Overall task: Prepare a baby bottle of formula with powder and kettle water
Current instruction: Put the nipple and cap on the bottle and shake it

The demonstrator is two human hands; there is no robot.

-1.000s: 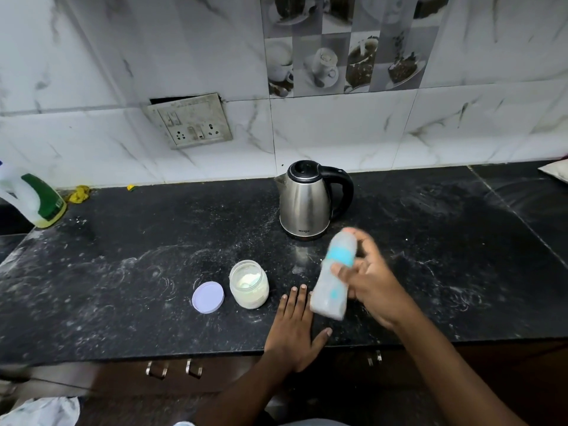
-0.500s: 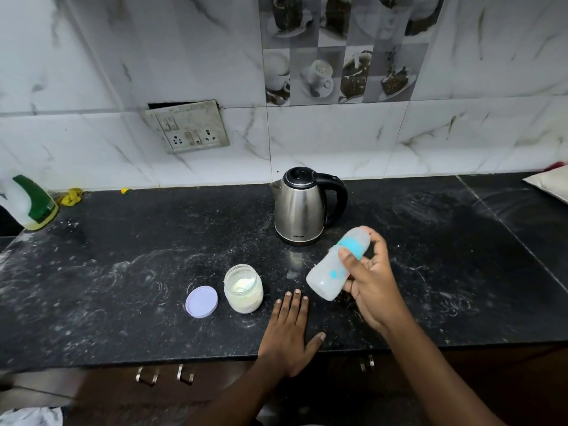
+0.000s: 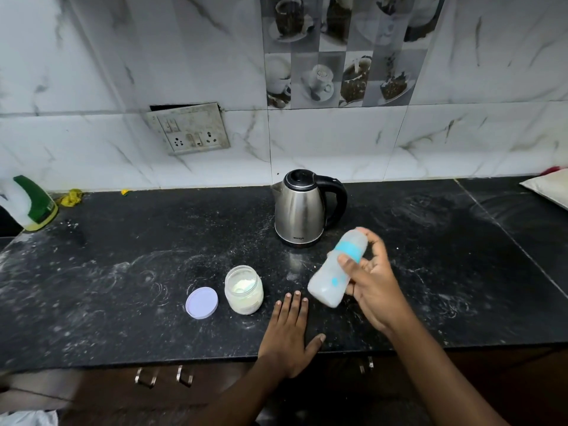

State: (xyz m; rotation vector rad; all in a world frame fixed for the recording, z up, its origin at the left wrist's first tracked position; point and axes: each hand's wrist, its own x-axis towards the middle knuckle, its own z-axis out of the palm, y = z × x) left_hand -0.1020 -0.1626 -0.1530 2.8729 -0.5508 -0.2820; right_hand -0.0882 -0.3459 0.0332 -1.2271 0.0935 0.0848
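Note:
My right hand (image 3: pixel 376 281) grips a capped baby bottle (image 3: pixel 333 273) with a blue collar, tilted and blurred, held above the black counter (image 3: pixel 123 272) in front of the steel kettle (image 3: pixel 302 209). My left hand (image 3: pixel 290 330) lies flat on the counter near its front edge, fingers spread, holding nothing. Just left of it stands an open jar of pale formula powder (image 3: pixel 244 289), with its lilac lid (image 3: pixel 202 302) lying flat beside it.
A white and green spray bottle (image 3: pixel 29 202) stands at the far left by the wall. A socket plate (image 3: pixel 190 129) hangs loose on the tiled wall. A pale bag (image 3: pixel 550 187) lies at the far right. Powder streaks cover the counter.
The bottle in my right hand has swung between tilts, and its blur suggests shaking. My left hand stays flat on the counter. The view has shifted slightly.

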